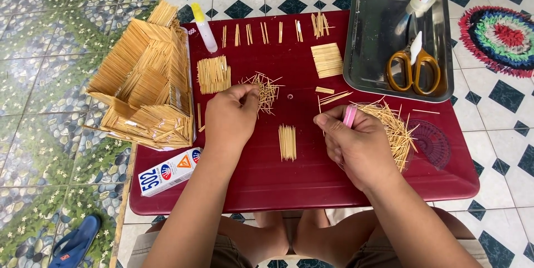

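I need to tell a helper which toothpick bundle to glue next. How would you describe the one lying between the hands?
On the dark red table, look between the left hand and the right hand. There lies a small upright row of toothpicks, side by side. Unlike the loose toothpick heaps nearby, it is tidy and stands alone.

head view, looking down, close over table (311, 190)

A loose toothpick pile (266, 91) lies scattered on the red table, beside a neat glued row (287, 142).
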